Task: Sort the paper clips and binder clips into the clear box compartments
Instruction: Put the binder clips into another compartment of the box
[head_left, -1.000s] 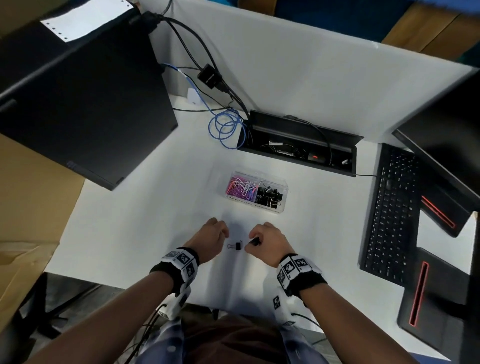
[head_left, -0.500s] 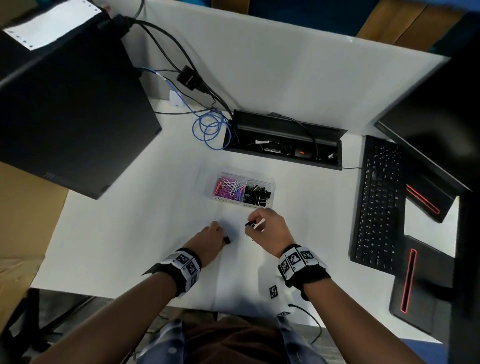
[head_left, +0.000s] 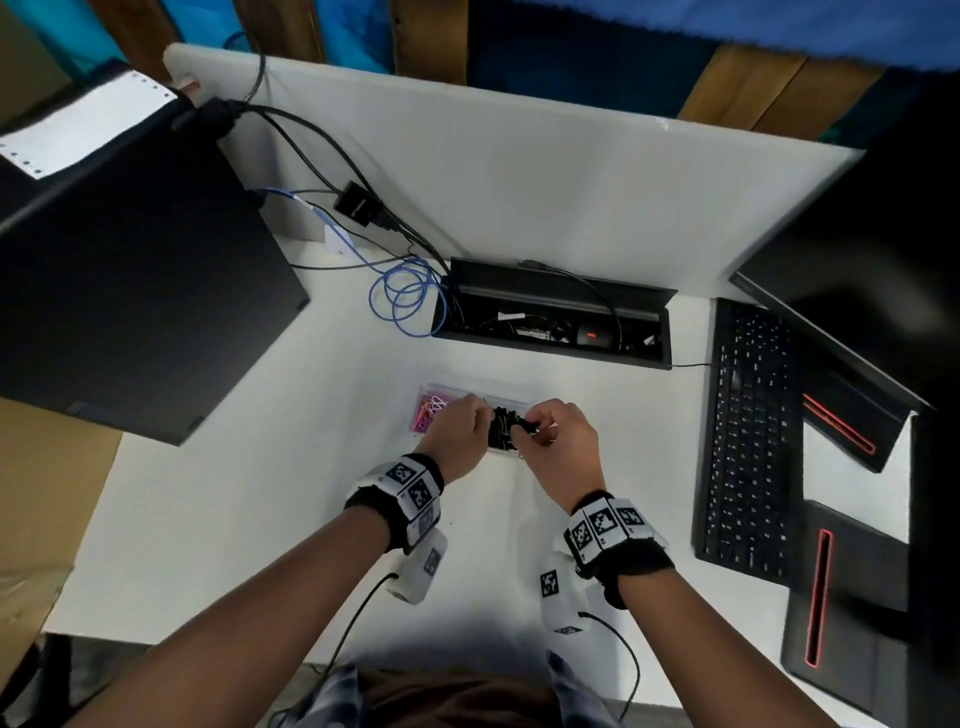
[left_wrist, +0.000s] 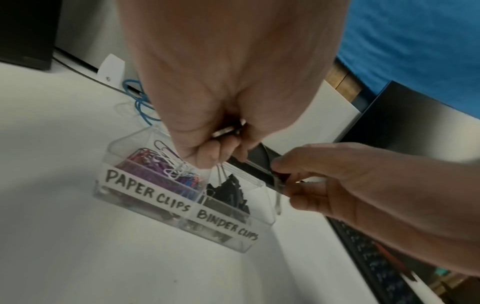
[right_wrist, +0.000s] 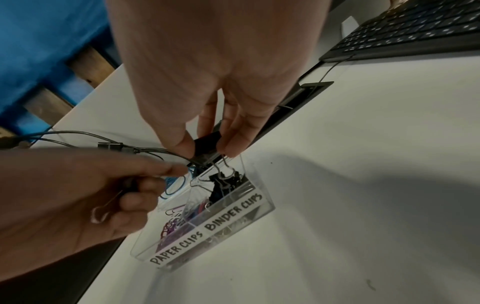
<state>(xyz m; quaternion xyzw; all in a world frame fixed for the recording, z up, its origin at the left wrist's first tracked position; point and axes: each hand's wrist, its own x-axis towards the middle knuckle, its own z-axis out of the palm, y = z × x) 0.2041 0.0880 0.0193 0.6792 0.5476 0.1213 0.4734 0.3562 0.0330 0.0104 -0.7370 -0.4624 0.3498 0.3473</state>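
The clear box (head_left: 441, 388) stands mid-desk, labelled "PAPER CLIPS" on the left half (left_wrist: 145, 192) and "BINDER CLIPS" on the right half (right_wrist: 233, 212). Coloured paper clips (head_left: 427, 413) fill the left compartment and black binder clips (head_left: 501, 434) the right one. My left hand (head_left: 480, 415) pinches a binder clip (left_wrist: 228, 130) above the divider, its wire handles hanging down. My right hand (head_left: 530, 423) pinches another black binder clip (right_wrist: 207, 142) right over the binder-clip compartment (right_wrist: 228, 181).
A black keyboard (head_left: 748, 441) lies to the right, with a dark monitor (head_left: 857, 291) beyond it. An open cable tray (head_left: 556, 317) and a coiled blue cable (head_left: 405, 299) sit behind the box. A black computer case (head_left: 130, 291) stands at the left.
Both hands have moved away from the desk's front edge to above the box, each carrying a binder clip picked up from the desk.
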